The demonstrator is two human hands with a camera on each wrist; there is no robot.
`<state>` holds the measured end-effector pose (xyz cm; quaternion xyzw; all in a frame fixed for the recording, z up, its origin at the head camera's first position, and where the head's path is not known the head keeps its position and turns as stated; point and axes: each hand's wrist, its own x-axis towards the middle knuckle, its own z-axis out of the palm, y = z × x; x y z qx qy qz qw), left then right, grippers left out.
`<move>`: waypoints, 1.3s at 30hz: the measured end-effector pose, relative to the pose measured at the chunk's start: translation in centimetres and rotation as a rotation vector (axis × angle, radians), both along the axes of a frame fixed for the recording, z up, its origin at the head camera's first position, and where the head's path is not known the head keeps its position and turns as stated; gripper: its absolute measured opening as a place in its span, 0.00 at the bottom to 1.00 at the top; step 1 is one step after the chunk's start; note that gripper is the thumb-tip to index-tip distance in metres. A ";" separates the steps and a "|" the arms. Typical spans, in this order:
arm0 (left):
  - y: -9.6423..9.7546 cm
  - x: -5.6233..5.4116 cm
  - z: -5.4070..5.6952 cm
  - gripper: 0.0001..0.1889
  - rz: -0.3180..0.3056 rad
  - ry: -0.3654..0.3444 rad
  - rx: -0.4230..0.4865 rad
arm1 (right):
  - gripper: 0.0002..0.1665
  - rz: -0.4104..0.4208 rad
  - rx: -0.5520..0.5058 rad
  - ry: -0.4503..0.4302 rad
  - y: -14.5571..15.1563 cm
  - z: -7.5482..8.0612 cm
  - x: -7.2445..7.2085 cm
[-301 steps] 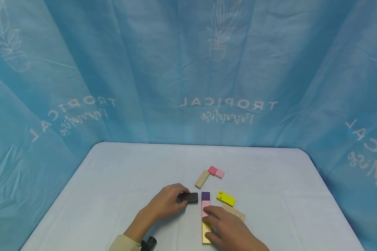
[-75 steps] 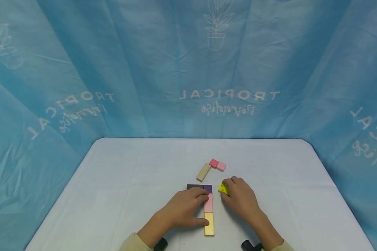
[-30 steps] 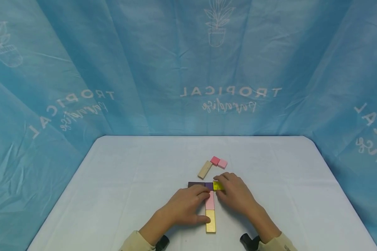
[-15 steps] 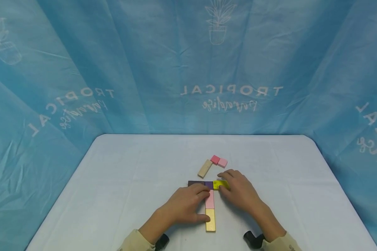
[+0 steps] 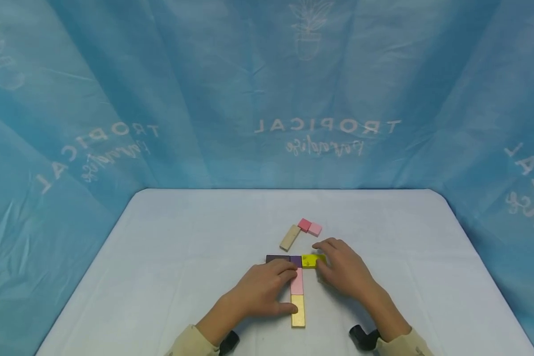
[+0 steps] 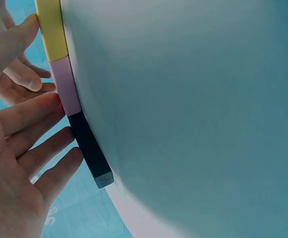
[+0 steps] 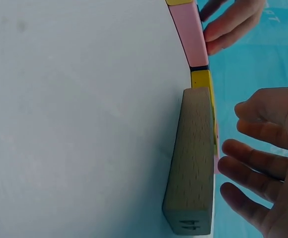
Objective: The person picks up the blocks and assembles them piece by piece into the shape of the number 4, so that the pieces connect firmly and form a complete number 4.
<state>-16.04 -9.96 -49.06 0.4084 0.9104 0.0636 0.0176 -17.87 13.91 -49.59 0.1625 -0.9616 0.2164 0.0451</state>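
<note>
Several blocks form a T on the white table: a black block (image 5: pixel 276 258), a small purple block (image 5: pixel 295 260) and a yellow block (image 5: pixel 311 261) across the top, then a pink block (image 5: pixel 296 284) and a gold block (image 5: pixel 297 319) down the stem. My left hand (image 5: pixel 264 291) rests on them, fingertips by the black and pink blocks, thumb on the gold one. My right hand (image 5: pixel 344 269) hovers at the yellow block's right end, fingers loosely spread and holding nothing. Beneath it lies a wooden block (image 7: pixel 189 148) marked 44, hidden in the head view.
Behind the T lie a tilted wooden block (image 5: pixel 290 238), a red square block (image 5: pixel 304 225) and a light pink square block (image 5: pixel 315 229). A blue printed curtain (image 5: pixel 267 99) encloses the table (image 5: pixel 196 227) at the back and sides.
My right hand brought the yellow block against the purple one, released it and drew back right. Earlier the left hand placed the black block at the purple one; it now stays still.
</note>
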 end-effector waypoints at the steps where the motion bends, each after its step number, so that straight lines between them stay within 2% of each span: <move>1: 0.0 0.0 0.0 0.40 0.000 0.001 0.001 | 0.20 -0.003 -0.002 -0.001 0.1 0.1 0.1; 11: 0.0 -0.2 0.0 0.40 0.006 -0.023 -0.002 | 0.16 -0.032 0.030 -0.001 1.0 0.2 1.3; 19: -0.1 0.0 0.2 0.40 0.008 -0.023 0.001 | 0.15 -0.008 0.105 -0.079 1.5 0.8 2.5; 24: -0.1 0.0 0.1 0.40 0.007 -0.014 0.002 | 0.11 -0.004 0.156 -0.091 1.5 1.0 3.0; 29: 0.0 0.0 0.0 0.40 0.009 -0.018 -0.002 | 0.09 0.005 0.197 -0.114 1.5 1.0 3.1; 39: 0.0 0.1 0.0 0.40 0.018 -0.028 -0.010 | 0.12 0.029 0.235 -0.154 1.4 0.7 3.2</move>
